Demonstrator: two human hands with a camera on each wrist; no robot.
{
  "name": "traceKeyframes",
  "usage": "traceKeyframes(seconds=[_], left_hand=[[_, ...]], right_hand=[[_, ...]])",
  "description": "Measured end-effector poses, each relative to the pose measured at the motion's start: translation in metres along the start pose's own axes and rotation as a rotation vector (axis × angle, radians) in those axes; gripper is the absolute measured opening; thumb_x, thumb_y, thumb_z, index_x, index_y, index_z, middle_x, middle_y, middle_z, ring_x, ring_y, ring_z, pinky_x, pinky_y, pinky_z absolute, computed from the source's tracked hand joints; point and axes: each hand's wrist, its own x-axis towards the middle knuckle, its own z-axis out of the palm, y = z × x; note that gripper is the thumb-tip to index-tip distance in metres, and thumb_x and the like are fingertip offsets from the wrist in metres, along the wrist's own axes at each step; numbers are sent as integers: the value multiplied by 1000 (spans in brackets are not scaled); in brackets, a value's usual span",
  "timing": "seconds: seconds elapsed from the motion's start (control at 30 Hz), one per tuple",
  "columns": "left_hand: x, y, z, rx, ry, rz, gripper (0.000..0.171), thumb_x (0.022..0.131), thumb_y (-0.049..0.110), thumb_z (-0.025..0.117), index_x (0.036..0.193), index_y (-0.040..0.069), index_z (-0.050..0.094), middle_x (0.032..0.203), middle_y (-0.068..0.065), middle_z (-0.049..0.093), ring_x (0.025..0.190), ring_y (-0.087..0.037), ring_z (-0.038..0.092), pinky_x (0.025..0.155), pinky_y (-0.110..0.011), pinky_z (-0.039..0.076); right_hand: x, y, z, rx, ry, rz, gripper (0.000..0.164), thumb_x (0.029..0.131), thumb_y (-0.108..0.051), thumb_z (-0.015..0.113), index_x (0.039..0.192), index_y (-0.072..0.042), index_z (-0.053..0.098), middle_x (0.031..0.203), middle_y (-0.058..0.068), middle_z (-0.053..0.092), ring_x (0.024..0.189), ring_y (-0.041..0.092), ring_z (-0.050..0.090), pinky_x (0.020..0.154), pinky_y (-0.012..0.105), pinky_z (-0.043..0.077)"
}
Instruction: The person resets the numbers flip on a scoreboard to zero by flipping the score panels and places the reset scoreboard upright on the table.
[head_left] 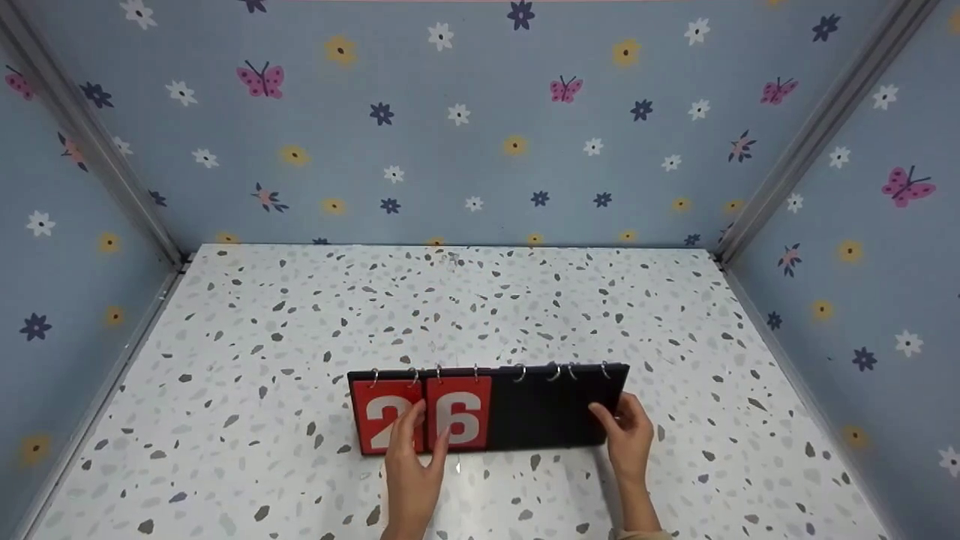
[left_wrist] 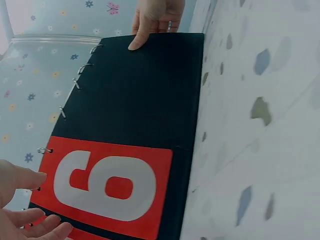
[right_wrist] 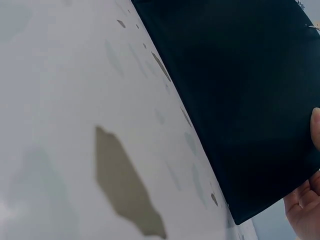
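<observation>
A black flip scoreboard (head_left: 544, 412) stands tilted on the speckled table, metal rings (head_left: 554, 372) along its top edge. On its left half hang two red number cards: a white 2 on the left card (head_left: 362, 397) and a white 6 on the other card (head_left: 484, 390). My left hand (head_left: 414, 476) is in front of these cards, fingers spread and loosely bent, holding nothing; it partly covers the 2. My right hand (head_left: 631, 442) grips the board's right end, thumb on the front and fingers behind. The board's right half shows plain black.
The white speckled table (head_left: 480, 307) extends behind the board and to both sides. Blue panels with flowers and butterflies form the back wall (head_left: 480, 82), the left wall (head_left: 67, 285) and the right wall (head_left: 870, 255).
</observation>
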Motion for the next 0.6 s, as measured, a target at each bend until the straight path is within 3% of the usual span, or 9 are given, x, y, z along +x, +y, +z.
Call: traceKeyframes(seconds=[0.37, 0.6], left_hand=[[1, -10, 8, -45, -10, -163, 42, 76, 8, 70, 112, 2, 51, 105, -7, 53, 95, -18, 51, 82, -35, 45], [5, -19, 10, -132, 79, -97, 37, 68, 12, 76, 98, 2, 57, 88, -5, 57, 74, -15, 56, 63, -30, 47]], right_hand=[[0, 38, -5, -59, 13, -24, 22, 69, -6, 75, 88, -9, 63, 74, 5, 61, 64, 14, 57, 56, 19, 45], [1, 37, -5, -24, -4, -47, 22, 70, -6, 74, 89, -5, 62, 75, 8, 60, 65, 14, 56, 56, 18, 45]])
